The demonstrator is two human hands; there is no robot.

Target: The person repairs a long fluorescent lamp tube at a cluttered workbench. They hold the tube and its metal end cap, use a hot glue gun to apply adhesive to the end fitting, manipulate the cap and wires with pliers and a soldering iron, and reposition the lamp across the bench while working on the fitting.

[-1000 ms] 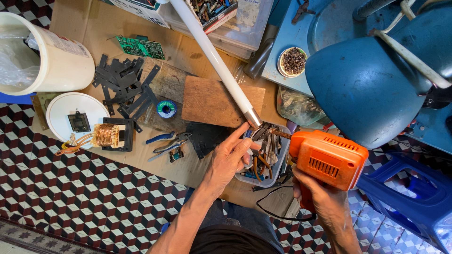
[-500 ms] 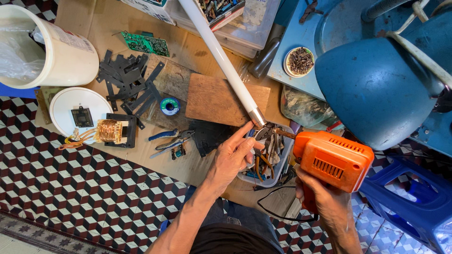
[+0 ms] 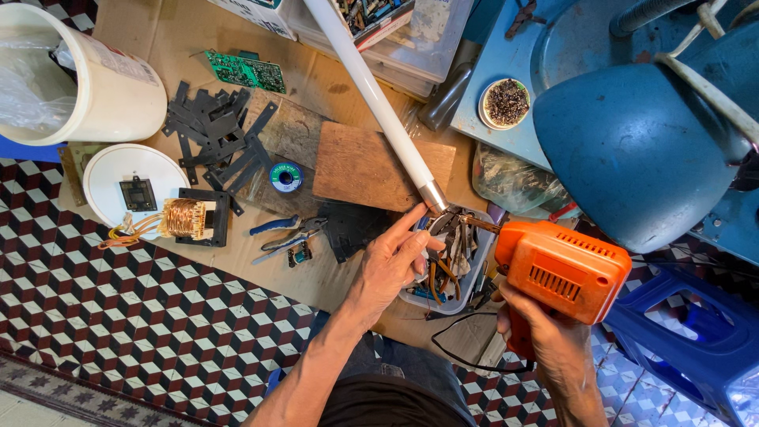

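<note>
The right hand (image 3: pixel 545 336) grips the orange soldering gun (image 3: pixel 563 269); the left hand (image 3: pixel 391 265), fingers loosely open, touches the white tube (image 3: pixel 371 99) at its near metal end

Left hand (image 3: pixel 393 263): forearm enters from below, angled up and right; palm down, index finger extended up-right, remaining fingers loosely curled, thumb tucked beneath. Right hand (image 3: pixel 545 336): set right of and lower than left, well apart; fingers wrapped closed in firm grip, wrist straight, forearm running down-right.
</note>
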